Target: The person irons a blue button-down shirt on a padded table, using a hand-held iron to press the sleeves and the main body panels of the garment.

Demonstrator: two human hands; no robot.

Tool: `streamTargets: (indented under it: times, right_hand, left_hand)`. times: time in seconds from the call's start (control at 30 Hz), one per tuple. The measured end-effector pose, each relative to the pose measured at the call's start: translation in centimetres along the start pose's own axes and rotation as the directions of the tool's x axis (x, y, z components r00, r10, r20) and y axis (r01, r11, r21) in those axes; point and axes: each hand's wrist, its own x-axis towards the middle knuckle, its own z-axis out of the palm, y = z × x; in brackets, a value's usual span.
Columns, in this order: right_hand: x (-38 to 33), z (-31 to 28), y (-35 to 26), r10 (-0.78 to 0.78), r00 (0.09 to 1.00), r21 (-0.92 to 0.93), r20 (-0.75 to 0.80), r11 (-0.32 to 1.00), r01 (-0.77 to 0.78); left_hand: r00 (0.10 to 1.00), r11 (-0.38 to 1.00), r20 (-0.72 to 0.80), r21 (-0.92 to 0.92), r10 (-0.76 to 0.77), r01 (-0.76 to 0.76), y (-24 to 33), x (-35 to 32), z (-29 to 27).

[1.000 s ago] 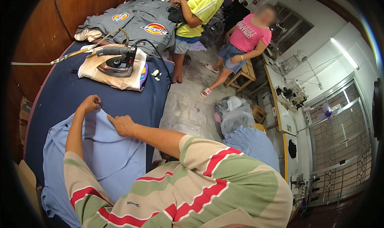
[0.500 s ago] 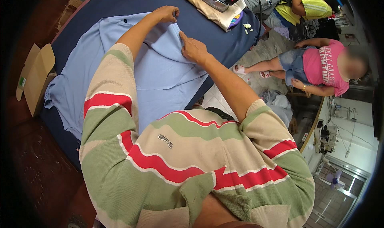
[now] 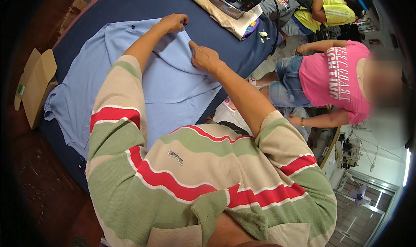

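A light blue garment lies spread over a dark blue padded table, with a small dark tag near its far edge. At its far right corner my left hand is closed, fingers curled on the cloth's edge. Nearer to me, along the same right edge, my right hand pinches the cloth, its index finger pointing along the border. Between the two hands the edge runs fairly straight. Folds and a long crease cross the cloth below my right hand. The fingertips' exact grip is partly hidden.
A clothes iron rests on folded cream cloth at the far side, its dark cord hanging by the table edge. White scraps lie nearby. An open cardboard box stands left. A person in pink is close on the right; another in yellow is farther.
The person in pink has come closer to the table. My view has shifted slightly, showing more of the iron. Both my hands stay at the garment's right edge.
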Motion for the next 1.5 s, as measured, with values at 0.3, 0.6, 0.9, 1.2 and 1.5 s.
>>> streamTargets:
  times: [0.3,0.6,0.9,1.2,1.5]
  right_hand:
    - [-12.9,-10.3,-5.0,-0.483,0.872,0.646,-0.082,0.640,0.416]
    - [-24.6,-20.6,-10.8,-0.895,0.329,0.293,-0.301,0.241,0.925]
    - [-24.6,-17.7,-17.3,-0.851,0.424,0.179,-0.309,0.386,0.905]
    - [-17.1,-10.1,-10.6,-0.653,0.689,0.302,0.316,0.757,0.580]
    - [-23.9,1.0,7.9,0.031,0.886,0.629,0.463,0.692,-0.353]
  left_hand:
    - [0.847,0.997,-0.528,0.011,-0.062,0.079,0.7,-5.6,-0.6]
    - [0.591,0.952,-0.776,-0.302,-0.220,-0.043,-0.1,-14.3,1.0]
    - [0.470,0.920,-0.826,-0.386,-0.312,-0.067,0.8,-20.7,3.2]
    - [0.505,0.895,-0.746,-0.424,-0.434,0.142,-0.2,-21.9,5.8]
    - [0.512,0.903,-0.744,-0.350,-0.429,0.248,0.1,-22.0,6.1]
